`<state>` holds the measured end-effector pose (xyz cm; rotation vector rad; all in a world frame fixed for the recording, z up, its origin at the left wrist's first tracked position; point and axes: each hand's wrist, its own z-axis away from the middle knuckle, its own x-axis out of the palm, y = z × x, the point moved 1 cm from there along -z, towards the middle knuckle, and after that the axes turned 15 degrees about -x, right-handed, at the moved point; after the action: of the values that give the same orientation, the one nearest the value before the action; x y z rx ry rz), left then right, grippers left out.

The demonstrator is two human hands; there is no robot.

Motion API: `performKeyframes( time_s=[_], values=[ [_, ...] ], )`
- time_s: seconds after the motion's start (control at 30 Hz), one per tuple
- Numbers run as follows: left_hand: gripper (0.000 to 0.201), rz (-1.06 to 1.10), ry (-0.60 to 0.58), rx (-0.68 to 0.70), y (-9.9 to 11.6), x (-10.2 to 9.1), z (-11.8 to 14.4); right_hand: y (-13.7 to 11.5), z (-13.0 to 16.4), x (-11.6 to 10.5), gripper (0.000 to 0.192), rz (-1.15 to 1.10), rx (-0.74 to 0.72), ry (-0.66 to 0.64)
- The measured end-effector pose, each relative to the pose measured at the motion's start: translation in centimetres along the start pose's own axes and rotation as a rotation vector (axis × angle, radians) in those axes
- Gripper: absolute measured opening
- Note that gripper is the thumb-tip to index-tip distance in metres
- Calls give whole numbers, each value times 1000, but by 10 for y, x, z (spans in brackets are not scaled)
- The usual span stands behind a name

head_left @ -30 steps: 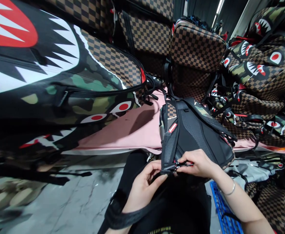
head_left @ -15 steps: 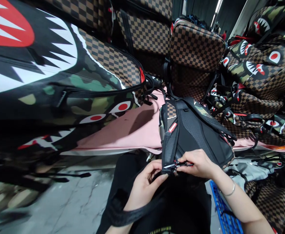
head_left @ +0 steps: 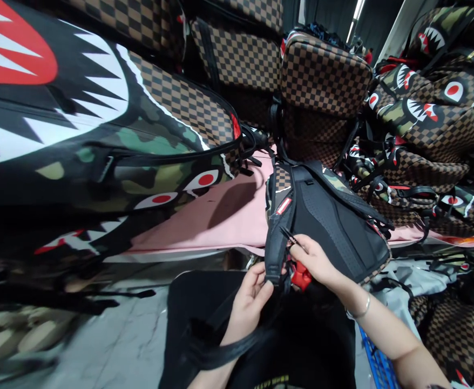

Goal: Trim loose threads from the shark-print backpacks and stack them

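Right hand (head_left: 316, 259) is closed around a small pair of thread snips (head_left: 289, 235), whose dark blades stick out above my fingers and point at the shoulder strap (head_left: 277, 246) of the backpack (head_left: 334, 221). Left hand (head_left: 250, 300) is just below and to the left of it; its thumb and fingertips pinch the lower end of the same strap, so this hand is closed on the strap. The backpack lies with its black back panel upward, directly beyond both hands, resting on the pink cover of the desk (head_left: 229, 216). A red piece (head_left: 300, 276) sits under my right palm; I cannot tell what it is.

Many other bags (head_left: 326, 70) with brown checks and shark teeth are stacked beyond and to both sides of the hands, and one big shark-mouth bag (head_left: 79, 119) fills the space far to the left. A blue crate (head_left: 377, 362) is below my right forearm.

I think the main risk is the blade tips: they are very near the strap edge and its stitching, so a small slip may cut the webbing or the seam instead of a loose thread. My left fingers are also close under the blades and could be nicked if the strap jerks. If the left pinch loosens, the strap would swing away from the snips.
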<state>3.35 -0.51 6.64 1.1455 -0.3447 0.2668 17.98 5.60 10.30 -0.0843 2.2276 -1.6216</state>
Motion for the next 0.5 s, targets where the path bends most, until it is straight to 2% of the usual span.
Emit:
performKeyframes(
  time_s=[0.07,0.13,0.2,0.27,0.37,0.5],
  values=[
    [38,-93,18,9,-1,0,-1,-1,-9,8,27,-105,65,-30],
    [45,-148,48,9,-3,2,-2,-4,-17,14,24,-84,105,-14],
    [60,-153,127,18,-6,6,-5,-8,-24,18,17,86,89,47],
    [66,-121,254,64,-8,10,-8,-13,-30,20,12,301,68,86],
    [48,-112,365,166,-8,13,-9,-20,-36,22,11,506,51,60],
    [35,-126,318,150,-5,8,-7,-22,-36,19,11,460,32,-16]
  ],
)
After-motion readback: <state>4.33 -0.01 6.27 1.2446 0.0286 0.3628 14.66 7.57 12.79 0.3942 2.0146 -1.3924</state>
